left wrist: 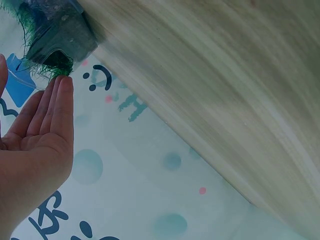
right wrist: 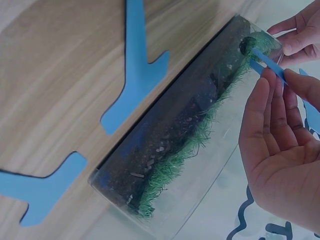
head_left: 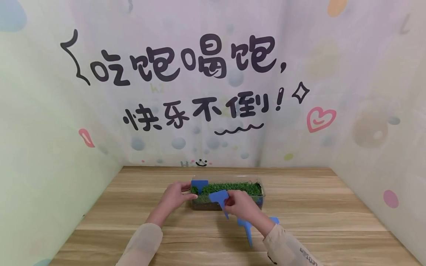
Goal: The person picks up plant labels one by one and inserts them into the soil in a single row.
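Observation:
A clear planter box (head_left: 226,207) holds dark soil and a strip of green grass (right wrist: 172,167). My left hand (head_left: 176,195) holds its left end, thumb on the near side and fairly straight fingers (left wrist: 52,107) at the far side. Between thumb and fingertips my right hand (head_left: 242,203) pinches a blue T-shaped plant label (head_left: 217,196), its wide head up and its pointed stem slanting down in front of the box. Another blue label (head_left: 199,184) stands upright at the box's left end, its lower part hidden by grass.
On the wooden table (head_left: 186,240), under and beside my right forearm, lie two more blue labels, one nearer (head_left: 247,234) and one partly hidden (head_left: 274,220). A printed cloth wall (head_left: 213,147) rises behind the table, with side walls left and right.

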A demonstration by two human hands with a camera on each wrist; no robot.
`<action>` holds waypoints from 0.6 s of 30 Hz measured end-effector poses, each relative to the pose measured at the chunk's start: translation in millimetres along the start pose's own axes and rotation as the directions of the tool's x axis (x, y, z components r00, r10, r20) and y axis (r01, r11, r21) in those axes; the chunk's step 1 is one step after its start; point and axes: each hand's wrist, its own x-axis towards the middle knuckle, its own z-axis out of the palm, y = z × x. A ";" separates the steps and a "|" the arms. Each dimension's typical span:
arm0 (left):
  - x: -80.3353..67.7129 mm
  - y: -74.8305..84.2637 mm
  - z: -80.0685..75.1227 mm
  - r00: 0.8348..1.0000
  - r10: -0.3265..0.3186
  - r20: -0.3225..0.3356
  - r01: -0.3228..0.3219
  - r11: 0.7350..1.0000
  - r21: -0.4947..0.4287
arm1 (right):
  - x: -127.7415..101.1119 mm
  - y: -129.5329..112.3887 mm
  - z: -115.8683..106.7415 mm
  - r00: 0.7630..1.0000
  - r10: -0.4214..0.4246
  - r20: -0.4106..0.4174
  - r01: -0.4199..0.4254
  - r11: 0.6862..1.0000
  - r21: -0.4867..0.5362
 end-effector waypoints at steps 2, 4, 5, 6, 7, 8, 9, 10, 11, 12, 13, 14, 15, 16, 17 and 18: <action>0.1 -0.1 0.1 1.000 0.000 0.001 0.000 1.000 -0.002 | 1.6 -0.3 -0.6 1.000 0.002 -0.003 -0.002 1.000 -0.001; 0.2 -0.2 0.1 1.000 -0.001 0.002 0.001 1.000 -0.006 | 3.4 -0.3 -0.4 1.000 0.016 -0.005 -0.015 1.000 0.005; 0.3 -0.4 0.2 1.000 -0.001 0.003 0.001 1.000 -0.007 | 4.2 0.1 -0.3 1.000 0.016 -0.006 -0.016 1.000 0.002; 0.3 -0.5 0.3 1.000 -0.001 0.004 0.001 1.000 -0.007 | 4.9 0.1 -0.4 1.000 0.021 -0.007 -0.021 1.000 0.002; 0.3 -0.4 0.2 1.000 -0.001 0.005 0.001 1.000 -0.008 | 5.5 0.2 -0.6 1.000 0.021 -0.007 -0.021 1.000 0.000; 0.3 -0.5 0.2 1.000 -0.002 0.005 0.002 1.000 -0.008 | 5.7 -0.1 -1.1 1.000 0.023 -0.009 -0.023 1.000 -0.001; 0.3 -0.4 0.2 1.000 -0.002 0.006 0.002 1.000 -0.008 | 6.0 -0.3 -1.5 1.000 0.023 -0.011 -0.023 1.000 -0.001; 0.3 -0.6 0.2 1.000 -0.001 0.007 0.001 1.000 -0.007 | 6.0 -1.0 -2.2 1.000 0.027 -0.012 -0.027 1.000 0.001; 0.4 -0.6 0.2 1.000 -0.001 0.006 0.001 1.000 -0.006 | 6.2 -1.4 -2.8 0.999 0.031 -0.016 -0.031 1.000 0.002; 0.4 -0.5 0.2 1.000 0.000 0.006 0.000 1.000 -0.007 | 6.3 -1.5 -3.4 1.000 0.026 -0.016 -0.026 1.000 -0.008; 0.4 -0.4 0.1 1.000 0.000 0.006 0.000 1.000 -0.007 | 6.6 -1.7 -3.6 0.999 0.031 -0.017 -0.031 0.999 -0.007; 0.5 -0.4 0.1 1.000 0.001 0.006 -0.001 1.000 -0.007 | 6.8 -1.7 -3.8 0.999 0.034 -0.018 -0.034 0.999 -0.006; 0.6 -0.4 0.1 1.000 0.002 0.005 -0.002 1.000 -0.006 | 7.2 -1.3 -3.9 0.999 0.029 -0.019 -0.029 1.000 -0.009; 0.7 -0.3 0.2 1.000 0.003 0.005 -0.003 1.000 -0.006 | 7.5 -1.3 -3.9 0.999 0.031 -0.020 -0.031 0.999 -0.012; 0.7 -0.3 0.2 1.000 0.003 0.005 -0.003 1.000 -0.006 | 7.9 -1.0 -4.0 0.999 0.029 -0.020 -0.029 0.999 -0.014; 0.7 -0.3 0.2 1.000 0.003 0.005 -0.003 1.000 -0.006 | 8.3 -0.7 -4.0 0.999 0.026 -0.020 -0.026 1.000 -0.015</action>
